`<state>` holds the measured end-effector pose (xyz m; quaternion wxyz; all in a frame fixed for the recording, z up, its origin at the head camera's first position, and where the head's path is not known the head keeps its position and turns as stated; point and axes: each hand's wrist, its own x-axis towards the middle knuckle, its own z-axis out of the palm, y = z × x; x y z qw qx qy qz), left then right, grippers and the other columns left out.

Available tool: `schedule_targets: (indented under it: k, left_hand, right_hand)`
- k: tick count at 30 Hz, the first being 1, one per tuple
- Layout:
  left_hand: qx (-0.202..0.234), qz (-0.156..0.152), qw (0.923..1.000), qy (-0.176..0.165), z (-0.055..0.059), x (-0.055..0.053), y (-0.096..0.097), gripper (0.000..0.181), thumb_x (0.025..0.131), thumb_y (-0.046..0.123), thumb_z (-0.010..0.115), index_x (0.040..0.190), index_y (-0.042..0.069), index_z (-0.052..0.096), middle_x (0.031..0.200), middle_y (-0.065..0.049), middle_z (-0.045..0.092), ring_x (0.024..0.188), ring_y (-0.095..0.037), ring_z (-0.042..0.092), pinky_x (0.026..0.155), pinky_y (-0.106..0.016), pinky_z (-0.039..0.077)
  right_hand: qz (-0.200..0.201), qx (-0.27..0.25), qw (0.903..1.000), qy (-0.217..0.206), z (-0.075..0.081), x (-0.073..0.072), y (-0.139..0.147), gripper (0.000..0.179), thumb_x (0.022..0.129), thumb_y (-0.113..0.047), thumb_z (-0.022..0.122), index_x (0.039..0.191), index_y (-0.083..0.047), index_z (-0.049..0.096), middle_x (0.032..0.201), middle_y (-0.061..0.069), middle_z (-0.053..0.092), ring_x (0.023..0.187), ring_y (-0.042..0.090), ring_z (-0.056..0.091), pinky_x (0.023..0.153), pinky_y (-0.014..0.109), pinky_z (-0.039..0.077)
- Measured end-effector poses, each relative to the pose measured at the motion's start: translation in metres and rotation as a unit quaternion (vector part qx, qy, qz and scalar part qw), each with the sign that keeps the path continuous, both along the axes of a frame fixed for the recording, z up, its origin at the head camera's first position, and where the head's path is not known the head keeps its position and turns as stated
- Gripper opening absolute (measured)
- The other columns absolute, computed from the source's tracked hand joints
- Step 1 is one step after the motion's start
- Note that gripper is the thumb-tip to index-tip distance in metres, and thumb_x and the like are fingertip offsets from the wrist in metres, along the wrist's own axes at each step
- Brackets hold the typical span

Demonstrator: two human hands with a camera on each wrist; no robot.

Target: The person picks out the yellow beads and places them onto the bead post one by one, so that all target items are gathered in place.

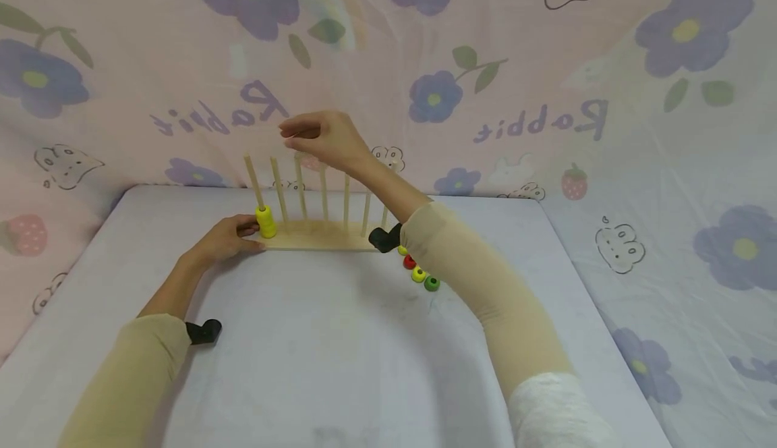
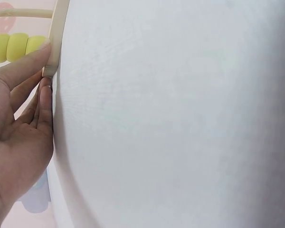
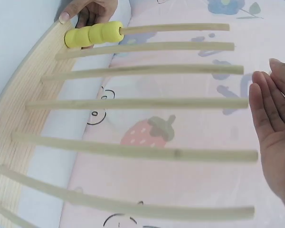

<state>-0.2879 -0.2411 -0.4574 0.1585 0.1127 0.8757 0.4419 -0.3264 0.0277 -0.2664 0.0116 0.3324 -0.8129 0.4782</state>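
A wooden peg rack (image 1: 322, 239) with a row of upright pegs stands toward the back of the table. Yellow beads (image 1: 265, 222) are stacked low on its leftmost peg. My left hand (image 1: 227, 240) grips the left end of the base, and the left wrist view shows a digit on the base beside the yellow beads (image 2: 18, 46). Above the pegs my right hand (image 1: 328, 139) hovers near the tops of the left ones. In the right wrist view the right hand (image 3: 278, 128) has fairly straight fingers and no visible object, apart from the peg tips.
Several loose beads, among them a red bead (image 1: 409, 262) and a green bead (image 1: 432, 283), lie right of the rack, partly hidden by my right forearm. A white cloth covers the table (image 1: 291, 340). Behind it hangs a patterned curtain (image 1: 352, 77).
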Motion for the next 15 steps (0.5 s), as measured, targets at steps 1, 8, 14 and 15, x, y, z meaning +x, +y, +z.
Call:
schedule_targets:
  k: [1, 8, 14, 15]
  left_hand:
    - [0.0, 0.0, 1.0, 0.0, 0.0, 0.0, 0.0, 0.08, 0.087, 0.014, 0.077, 0.148, -0.011, 0.032, 0.146, -0.031, 0.042, 0.135, -0.044, 0.042, 0.116, -0.052, 0.032]
    - [-0.006, 0.002, 1.0, -0.003, 0.0, 0.002, 0.0, 0.082, 0.088, 0.017, 0.077, 0.15, -0.01, 0.031, 0.148, -0.031, 0.04, 0.136, -0.045, 0.04, 0.116, -0.054, 0.03]
    - [-0.003, -0.005, 1.0, -0.002, 0.001, 0.003, -0.001, 0.081, 0.088, 0.018, 0.077, 0.149, -0.01, 0.031, 0.149, -0.031, 0.039, 0.137, -0.045, 0.039, 0.116, -0.054, 0.03]
    - [-0.002, -0.005, 1.0, -0.002, 0.001, 0.003, -0.001, 0.081, 0.088, 0.018, 0.077, 0.149, -0.009, 0.031, 0.149, -0.03, 0.039, 0.137, -0.044, 0.039, 0.117, -0.053, 0.03]
  right_hand:
    - [-0.001, -0.007, 1.0, 0.002, 0.0, 0.001, 0.004, 0.029, 0.09, -0.013, 0.074, 0.117, -0.003, 0.073, 0.108, 0.002, 0.075, 0.094, 0.006, 0.07, 0.085, 0.018, 0.055]
    - [-0.005, -0.021, 0.9994, 0.028, -0.002, 0.007, 0.034, 0.027, 0.09, -0.013, 0.075, 0.115, -0.003, 0.073, 0.107, 0.005, 0.075, 0.094, 0.01, 0.071, 0.086, 0.022, 0.056]
    - [-0.011, -0.035, 0.9993, 0.01, -0.004, 0.012, 0.056, 0.029, 0.09, -0.011, 0.075, 0.116, 0.0, 0.072, 0.108, 0.007, 0.075, 0.095, 0.012, 0.071, 0.086, 0.025, 0.057]
    - [-0.013, -0.039, 0.9991, 0.005, -0.004, 0.013, 0.06, 0.029, 0.089, -0.011, 0.075, 0.116, -0.001, 0.072, 0.108, 0.007, 0.075, 0.095, 0.012, 0.071, 0.086, 0.025, 0.058]
